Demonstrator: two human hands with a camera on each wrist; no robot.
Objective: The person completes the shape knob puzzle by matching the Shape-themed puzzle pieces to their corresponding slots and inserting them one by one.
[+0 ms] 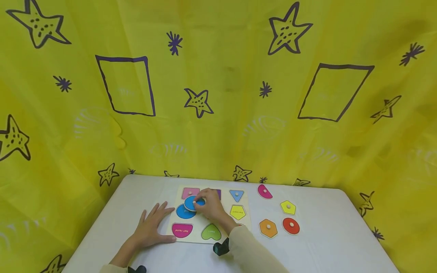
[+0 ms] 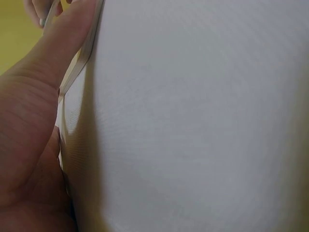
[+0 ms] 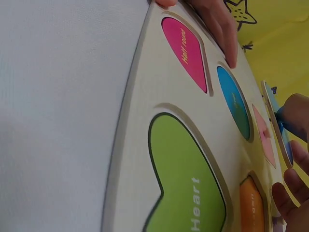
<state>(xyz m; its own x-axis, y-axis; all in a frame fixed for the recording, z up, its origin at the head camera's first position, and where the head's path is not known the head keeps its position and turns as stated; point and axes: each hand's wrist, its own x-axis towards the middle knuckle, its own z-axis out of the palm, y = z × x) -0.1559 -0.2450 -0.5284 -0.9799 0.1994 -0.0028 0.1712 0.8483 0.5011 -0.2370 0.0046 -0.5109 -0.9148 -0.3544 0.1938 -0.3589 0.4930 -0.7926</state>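
My right hand (image 1: 212, 206) pinches a blue oval puzzle piece (image 1: 189, 202) by its knob. The piece hangs tilted over the board, overlapping the matching blue recess (image 1: 185, 213) in the head view. In the right wrist view the raised piece (image 3: 276, 121) shows edge-on beside the fingers. My left hand (image 1: 151, 226) lies with fingers spread at the left side of the cream shape board (image 1: 197, 237), thumb and fingertips at its edge. Seated on the board are a pink rectangle piece (image 1: 187, 192) and a light blue triangle piece (image 1: 236, 195). My right hand partly hides a purple shape (image 1: 218, 194).
Bare recesses show a magenta half round (image 1: 182, 230), a green heart (image 3: 183, 164), a yellow pentagon (image 1: 238, 212) and orange (image 3: 251, 205). Right of the board lie loose knobbed pieces: half round (image 1: 263, 192), pentagon (image 1: 287, 209), hexagon (image 1: 267, 231) and red circle (image 1: 289, 228). A yellow curtain (image 1: 218, 144) hangs behind the white table (image 1: 327, 242).
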